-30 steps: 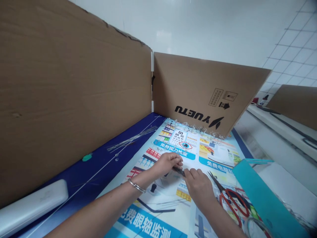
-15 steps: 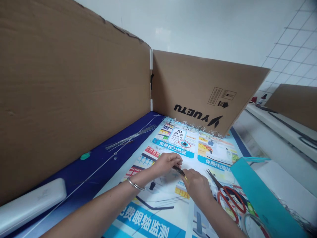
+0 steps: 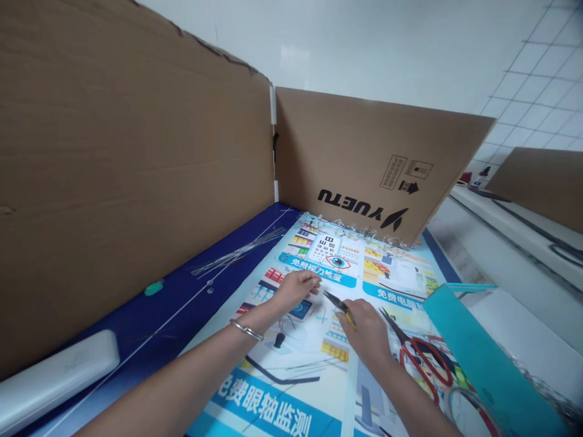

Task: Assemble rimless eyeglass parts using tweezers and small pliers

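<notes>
My right hand [image 3: 367,331] is closed around small pliers [image 3: 336,301] with dark jaws and yellow on the handle. The jaws point up and left toward my left hand [image 3: 298,287], with a small gap between. My left fingers are pinched together; whatever they hold is too small to make out. Both hands are just above a printed poster sheet [image 3: 330,379]. Thin wire pieces [image 3: 305,368] lie on the sheet below them. Beside my right forearm rest scissors [image 3: 426,364] with red handles, their blades pointing away to the upper left.
Tall cardboard panels [image 3: 136,152] stand at the left and back. Thin straight wires [image 3: 239,252] and a green lump [image 3: 153,287] lie on the blue surface. A white case [image 3: 68,376] sits near left. A teal flap [image 3: 492,358] and a tape roll [image 3: 469,409] are at right.
My hands have drawn apart: the left a little up and left, the right slightly right. The pliers' jaws, earlier at my left fingertips, are now clear of them.
</notes>
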Tool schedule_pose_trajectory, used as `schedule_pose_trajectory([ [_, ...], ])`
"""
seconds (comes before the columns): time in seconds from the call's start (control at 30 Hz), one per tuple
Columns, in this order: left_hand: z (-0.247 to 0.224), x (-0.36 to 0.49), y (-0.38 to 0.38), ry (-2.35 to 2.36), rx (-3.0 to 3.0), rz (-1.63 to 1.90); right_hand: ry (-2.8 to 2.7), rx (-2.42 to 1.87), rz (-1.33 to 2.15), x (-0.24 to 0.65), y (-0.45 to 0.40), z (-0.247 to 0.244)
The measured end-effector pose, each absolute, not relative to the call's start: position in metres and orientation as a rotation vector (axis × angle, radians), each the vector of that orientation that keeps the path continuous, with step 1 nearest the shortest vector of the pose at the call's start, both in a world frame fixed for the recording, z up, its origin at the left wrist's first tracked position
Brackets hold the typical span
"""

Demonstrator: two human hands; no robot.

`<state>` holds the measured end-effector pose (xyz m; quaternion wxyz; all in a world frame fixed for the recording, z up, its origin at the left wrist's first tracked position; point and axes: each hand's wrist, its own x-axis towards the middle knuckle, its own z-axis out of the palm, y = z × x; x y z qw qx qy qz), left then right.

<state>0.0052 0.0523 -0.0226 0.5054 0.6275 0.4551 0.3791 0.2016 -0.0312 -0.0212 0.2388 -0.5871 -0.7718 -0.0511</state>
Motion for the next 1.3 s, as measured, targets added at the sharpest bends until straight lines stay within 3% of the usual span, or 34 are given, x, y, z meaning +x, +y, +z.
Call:
schedule_pose_trajectory([
  [0.33, -0.022, 0.000, 0.056, 1.147, 2.138, 0.839, -1.992, -1.703, -0.013, 0.210, -0.026, -0.023],
  [0.73, -0.004, -0.033, 0.065, 1.036, 2.191, 0.474, -1.811, -1.665, 0.163, 0.214, -0.020, -0.024],
  [1.3, 0.003, -0.028, 0.054, 0.958, 2.253, 0.330, -1.428, -1.621, 0.377, 0.223, -0.021, -0.029],
])
